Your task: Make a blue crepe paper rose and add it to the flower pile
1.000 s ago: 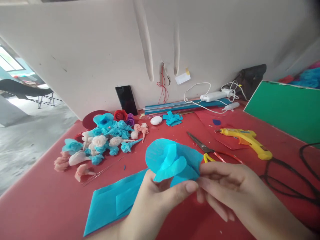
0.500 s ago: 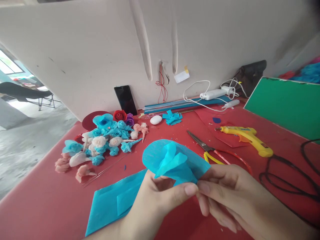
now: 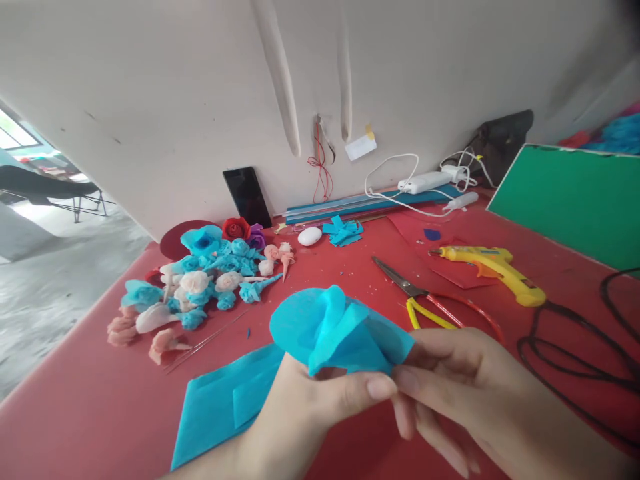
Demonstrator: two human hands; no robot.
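Observation:
A blue crepe-paper flower (image 3: 335, 330) with a rounded, folded petal is held above the red table in front of me. My left hand (image 3: 320, 400) is closed on its underside, the thumb pressed along the lower edge. With thumb and fingers, my right hand (image 3: 450, 387) pinches the right corner of the same paper. The two thumb tips nearly meet below the flower. Fingers under the paper are partly hidden. Beneath my left wrist lies a folded sheet of blue crepe paper (image 3: 210, 407).
Paper flowers (image 3: 195, 283) are heaped at the left. Scissors (image 3: 415, 290) and a yellow glue gun (image 3: 490, 263) with a black cord lie at the right. Near the wall are a phone (image 3: 247, 197), a white egg-shaped object (image 3: 310, 235), blue paper strips (image 3: 343, 231) and a green board (image 3: 575, 203).
The flower has shifted slightly left and its rounded petal tilts a little differently. Both hands keep their grip. The camera view has moved slightly.

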